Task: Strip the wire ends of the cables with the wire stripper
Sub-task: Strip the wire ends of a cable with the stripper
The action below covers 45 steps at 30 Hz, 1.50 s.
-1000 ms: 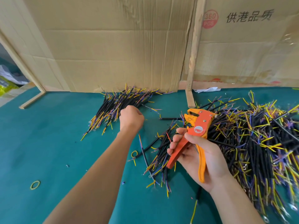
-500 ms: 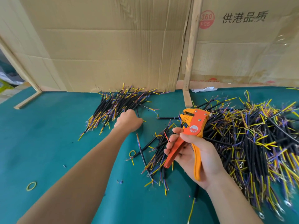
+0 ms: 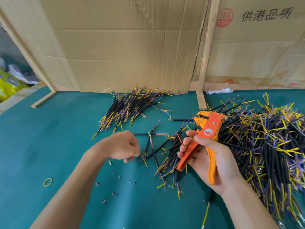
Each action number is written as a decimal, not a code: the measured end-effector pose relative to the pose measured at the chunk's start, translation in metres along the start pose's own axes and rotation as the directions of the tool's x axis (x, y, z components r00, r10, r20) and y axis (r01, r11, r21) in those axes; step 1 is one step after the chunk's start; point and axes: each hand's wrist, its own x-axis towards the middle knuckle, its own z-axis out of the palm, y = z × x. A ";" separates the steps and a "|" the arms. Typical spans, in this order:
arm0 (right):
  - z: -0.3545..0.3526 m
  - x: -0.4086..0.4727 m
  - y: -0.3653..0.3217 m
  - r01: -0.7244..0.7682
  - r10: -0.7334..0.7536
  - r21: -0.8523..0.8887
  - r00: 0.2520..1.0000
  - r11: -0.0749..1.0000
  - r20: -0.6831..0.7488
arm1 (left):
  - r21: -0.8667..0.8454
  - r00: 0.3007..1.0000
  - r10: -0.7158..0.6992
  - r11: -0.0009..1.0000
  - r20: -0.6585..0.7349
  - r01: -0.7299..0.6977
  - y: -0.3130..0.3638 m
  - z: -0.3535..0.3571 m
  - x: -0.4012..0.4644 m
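Note:
My right hand [image 3: 209, 161] grips an orange wire stripper [image 3: 206, 129] by its handles, jaws pointing up and left. A big heap of black cables [image 3: 264, 142] with yellow, blue and purple wire ends lies at the right. A smaller, neater pile of cables [image 3: 130, 108] rests near the cardboard wall. A few loose cables [image 3: 153, 149] lie crossed in the middle. My left hand [image 3: 122, 146] hovers just left of these loose cables, fingers curled downward, blurred, with nothing visible in it.
The table has a green mat [image 3: 49, 138]. A yellow rubber band [image 3: 48, 181] and small insulation scraps [image 3: 115, 179] lie on it. Cardboard sheets [image 3: 125, 43] and wooden struts [image 3: 206, 55] wall off the back. A yellow bag [image 3: 8, 85] sits far left.
My left hand has pulled back from the far pile toward me and now hovers by the loose cables in the middle. My right hand with the stripper has stayed about where it was.

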 end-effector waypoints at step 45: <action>0.002 -0.010 -0.009 -0.186 0.215 -0.209 0.968 0.960 0.128 | -0.543 0.496 -0.276 0.634 -0.824 -0.551 0.085 0.092 0.021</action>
